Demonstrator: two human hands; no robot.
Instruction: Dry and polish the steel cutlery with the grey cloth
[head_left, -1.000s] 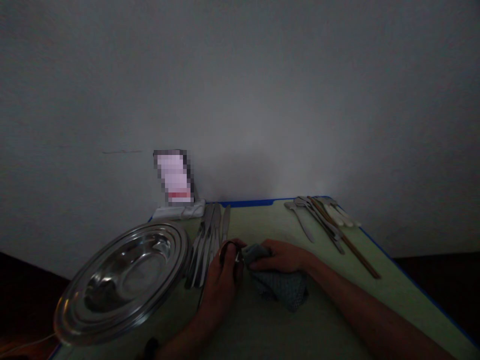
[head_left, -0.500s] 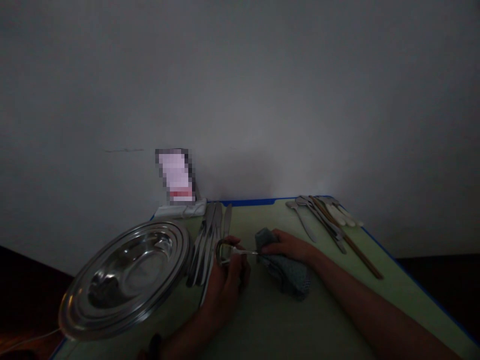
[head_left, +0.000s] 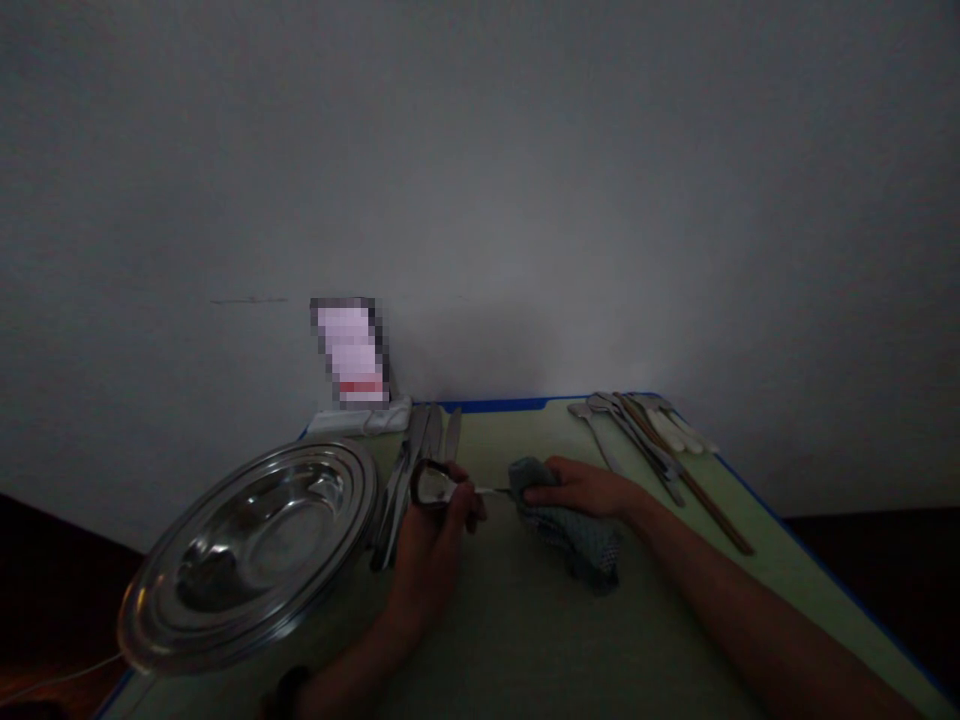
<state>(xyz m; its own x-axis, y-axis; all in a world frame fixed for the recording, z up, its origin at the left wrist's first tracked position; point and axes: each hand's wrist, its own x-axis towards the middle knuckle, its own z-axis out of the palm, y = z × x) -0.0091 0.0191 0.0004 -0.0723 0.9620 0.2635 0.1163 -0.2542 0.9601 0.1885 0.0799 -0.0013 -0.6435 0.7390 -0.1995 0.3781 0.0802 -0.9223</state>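
A metal spoon (head_left: 436, 488) lies sideways over the table, its broad, shiny bowl to the left. My left hand (head_left: 439, 535) is closed round it where bowl and handle join, thumb on top. The handle runs right toward a grey-green cloth (head_left: 574, 545). Fingers of my right hand (head_left: 581, 487) are pinched on that cloth at the handle's end; the tip of the handle is hidden there. Just left of and behind my left hand lie several table knives (head_left: 414, 455), partly covered by the hand.
A large round steel basin (head_left: 277, 530) stands at the left on the green table (head_left: 517, 640). Beyond it a blurred phone (head_left: 352, 350) leans at the wall above a white box (head_left: 360, 418). Spoons (head_left: 596, 435), chopsticks (head_left: 712, 505) and white-handled cutlery (head_left: 679, 430) lie at the right.
My left hand has shifted left and slightly up with the spoon. The right hand and the cloth have stayed nearly in place.
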